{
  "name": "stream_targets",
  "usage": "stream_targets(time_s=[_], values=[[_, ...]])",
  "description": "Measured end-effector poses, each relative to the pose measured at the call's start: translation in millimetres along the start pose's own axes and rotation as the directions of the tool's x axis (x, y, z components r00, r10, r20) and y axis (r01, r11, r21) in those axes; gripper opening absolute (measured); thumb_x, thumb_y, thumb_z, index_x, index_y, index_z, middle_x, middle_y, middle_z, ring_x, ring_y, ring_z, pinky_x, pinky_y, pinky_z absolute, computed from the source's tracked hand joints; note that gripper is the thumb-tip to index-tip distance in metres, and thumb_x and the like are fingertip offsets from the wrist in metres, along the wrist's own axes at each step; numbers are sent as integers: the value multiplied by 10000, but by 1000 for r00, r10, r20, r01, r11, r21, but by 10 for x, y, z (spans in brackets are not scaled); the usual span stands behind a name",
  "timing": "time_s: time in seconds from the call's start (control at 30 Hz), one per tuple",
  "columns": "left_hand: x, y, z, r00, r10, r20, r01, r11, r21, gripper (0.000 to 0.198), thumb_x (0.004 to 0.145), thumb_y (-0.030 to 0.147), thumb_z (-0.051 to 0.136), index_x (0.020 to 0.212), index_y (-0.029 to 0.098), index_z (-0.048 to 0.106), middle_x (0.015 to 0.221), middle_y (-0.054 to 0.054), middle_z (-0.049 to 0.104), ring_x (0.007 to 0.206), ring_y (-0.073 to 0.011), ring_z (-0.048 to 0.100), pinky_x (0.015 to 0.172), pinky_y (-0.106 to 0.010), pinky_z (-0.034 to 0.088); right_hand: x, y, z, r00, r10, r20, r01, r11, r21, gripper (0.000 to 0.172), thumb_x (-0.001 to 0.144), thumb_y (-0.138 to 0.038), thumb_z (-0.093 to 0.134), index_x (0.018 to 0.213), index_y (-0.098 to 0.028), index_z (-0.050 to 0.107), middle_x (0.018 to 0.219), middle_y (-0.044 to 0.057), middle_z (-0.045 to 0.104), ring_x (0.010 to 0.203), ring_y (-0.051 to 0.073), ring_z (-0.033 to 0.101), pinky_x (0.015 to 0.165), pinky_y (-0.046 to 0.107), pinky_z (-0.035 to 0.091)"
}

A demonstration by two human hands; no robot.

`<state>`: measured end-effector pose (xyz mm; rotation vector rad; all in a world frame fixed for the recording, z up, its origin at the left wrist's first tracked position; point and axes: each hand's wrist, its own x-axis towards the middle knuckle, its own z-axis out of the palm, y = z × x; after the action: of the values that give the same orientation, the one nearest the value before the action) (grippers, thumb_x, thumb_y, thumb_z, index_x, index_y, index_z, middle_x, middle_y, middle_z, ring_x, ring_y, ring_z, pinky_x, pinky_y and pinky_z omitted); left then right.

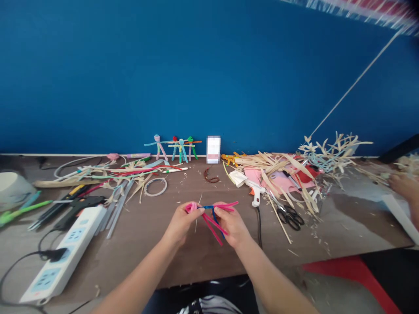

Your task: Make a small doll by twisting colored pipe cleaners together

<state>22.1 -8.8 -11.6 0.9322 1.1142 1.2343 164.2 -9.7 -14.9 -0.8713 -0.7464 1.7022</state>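
Although the table's a total mess, the action is dead simple: the left hand (180, 224) and right hand (231, 224) are close together, almost meeting, both pinched onto a bundle of pink and blue pipe cleaners (214, 229) held just above the wooden table (147, 244). Pink ends poke out past the right hand and hang down, with a blue piece crossing the top.

Straight ahead of that bundle, a few little pipe-cleaner figures (176, 148) stand against the blue wall (196, 74). To its right, there's a white-and-orange hot glue gun (257, 192), black-handled scissors (290, 217), and a big heap of dried plant strips (271, 168). To its left sit a black glue gun (78, 207) and a white power strip (62, 253). Way off to the right, another person's hand (404, 185) reaches in at the table's edge.
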Motion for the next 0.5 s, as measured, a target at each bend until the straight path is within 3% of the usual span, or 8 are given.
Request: stream_targets(time_s=[0.1, 0.23, 0.5], values=[[9, -49, -17, 1000, -14, -16, 14, 1000, -12, 99, 577, 228, 681, 592, 165, 606, 520, 49, 509, 541, -81, 424, 592, -188, 327, 4, 14, 12, 996, -83, -19, 81, 991, -107, 128, 605, -232, 684, 692, -181, 605, 591, -42, 547, 582, 101, 499, 604, 228, 402], [-7, -40, -13, 1000, -18, 24, 18, 1000, -8, 105, 582, 232, 683, 624, 159, 620, 559, 36, 543, 572, -90, 454, 615, -193, 338, 25, 47, 19, 994, -93, -53, 83, 982, -167, 148, 597, -254, 693, 690, -169, 613, 593, -35, 553, 589, 106, 500, 609, 236, 403], [-6, 4, -37, 984, -112, 139, 122, 990, -65, 113, 554, 214, 694, 614, 149, 625, 550, 16, 565, 562, -103, 491, 624, -213, 374, 52, 58, -10, 996, 61, 67, -62, 998, 14, 150, 566, -238, 714, 626, -150, 609, 567, -32, 561, 572, 93, 507, 589, 214, 394]])
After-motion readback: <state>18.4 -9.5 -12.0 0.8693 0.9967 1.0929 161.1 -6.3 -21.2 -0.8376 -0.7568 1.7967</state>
